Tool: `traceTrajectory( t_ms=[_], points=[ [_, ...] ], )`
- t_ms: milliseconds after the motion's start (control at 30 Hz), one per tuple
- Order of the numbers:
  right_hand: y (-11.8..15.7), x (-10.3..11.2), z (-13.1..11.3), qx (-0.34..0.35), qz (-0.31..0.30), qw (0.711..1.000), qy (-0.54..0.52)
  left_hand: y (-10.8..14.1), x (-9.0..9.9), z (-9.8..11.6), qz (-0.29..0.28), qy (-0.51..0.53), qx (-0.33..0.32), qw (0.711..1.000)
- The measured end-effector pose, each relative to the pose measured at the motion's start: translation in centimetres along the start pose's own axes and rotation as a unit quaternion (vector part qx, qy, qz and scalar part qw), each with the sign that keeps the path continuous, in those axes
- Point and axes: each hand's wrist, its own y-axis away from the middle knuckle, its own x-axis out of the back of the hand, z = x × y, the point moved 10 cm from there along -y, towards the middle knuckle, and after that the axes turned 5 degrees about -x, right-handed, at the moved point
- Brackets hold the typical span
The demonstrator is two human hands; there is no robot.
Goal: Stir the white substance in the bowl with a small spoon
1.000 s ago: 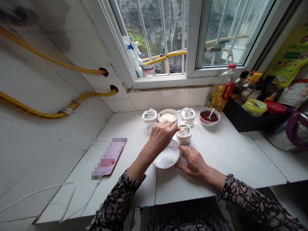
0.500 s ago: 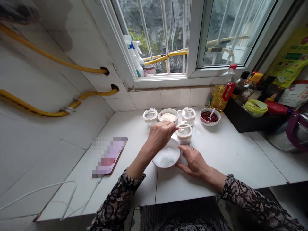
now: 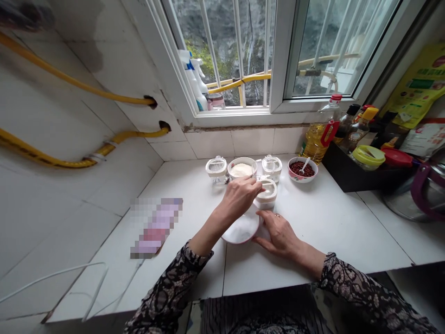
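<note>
My left hand (image 3: 242, 195) is closed in a pinch above the near jar (image 3: 266, 197), which is clear with a pale rim and holds white contents. Whatever those fingers pinch is hidden behind them. Below that wrist stands a pink-rimmed bowl (image 3: 241, 229) with white, grainy stuff in it, its far part covered by my left hand. My right hand (image 3: 278, 234) grips the bowl's right side, thumb and fingers against the rim. Behind are a bowl of white powder or grains (image 3: 242, 170) and two more clear jars, a left one (image 3: 216, 170) and a right one (image 3: 271, 167).
A bowl of dark red beans (image 3: 303, 170) with a white spoon stands right of the jars. A black rack (image 3: 354, 174) carries bottles and lidded tubs, an oil bottle (image 3: 316, 134) beside it. A blurred phone-like slab (image 3: 158, 227) with a white cable lies left.
My left hand has moved a little to the right, its fingertips now over the near jar. My right hand stays on the bowl's side.
</note>
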Motion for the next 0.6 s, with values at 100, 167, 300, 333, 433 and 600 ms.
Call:
traceTrajectory(
  t_ms=[100, 167, 300, 333, 433, 600],
  points=[
    [0.0, 0.0, 0.0, 0.002, 0.000, 1.000, -0.004, -0.1, 0.7, -0.5, 0.009, -0.015, 0.015, 1.000],
    [0.0, 0.0, 0.0, 0.001, -0.002, 1.000, -0.007, -0.3, 0.1, -0.4, -0.009, -0.010, 0.010, 1.000],
    [0.0, 0.1, 0.1, -0.003, -0.003, 1.000, -0.007, -0.3, -0.9, -0.4, -0.020, 0.009, 0.004, 1.000],
    [0.0, 0.1, 0.0, -0.003, -0.005, 1.000, -0.007, -0.1, -0.7, -0.7, -0.009, 0.007, 0.011, 1.000],
    [0.0, 0.2, -0.1, -0.001, -0.004, 1.000, -0.004, 0.6, 0.2, -1.8, 0.014, 0.017, 0.039, 0.999],
    [-0.1, 0.4, -0.3, 0.004, 0.006, 1.000, -0.004, 1.4, 0.1, -3.1, 0.017, 0.070, 0.092, 0.993]
  ],
)
